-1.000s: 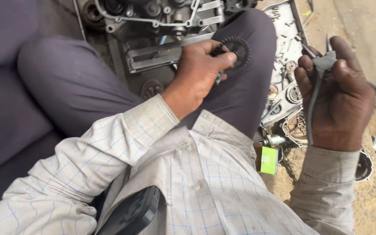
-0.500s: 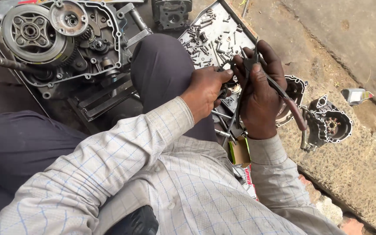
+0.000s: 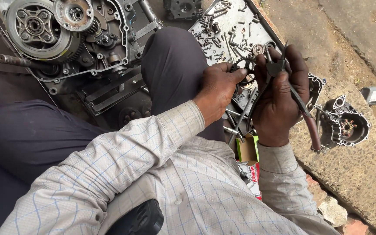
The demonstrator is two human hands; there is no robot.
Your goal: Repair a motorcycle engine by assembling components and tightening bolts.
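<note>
My left hand (image 3: pixel 217 89) pinches a small black toothed gear (image 3: pixel 243 65) just past my right knee. My right hand (image 3: pixel 279 93) is closed around a pair of pliers (image 3: pixel 299 104) with dark red handles; its jaws point up beside the gear. The two hands are close together, almost touching. They hover over a metal tray (image 3: pixel 236 26) strewn with bolts and small parts.
An opened engine case with clutch and gears (image 3: pixel 66 39) lies at top left. A removed engine cover (image 3: pixel 344 124) rests on the gravelly ground at right. A small green and red box (image 3: pixel 249 159) sits under my right wrist. A dark phone-like object (image 3: pixel 138 219) is at my waist.
The view swung left, bringing the engine case into sight. My right hand with the pliers came over to the left hand and the gear, above the parts tray.
</note>
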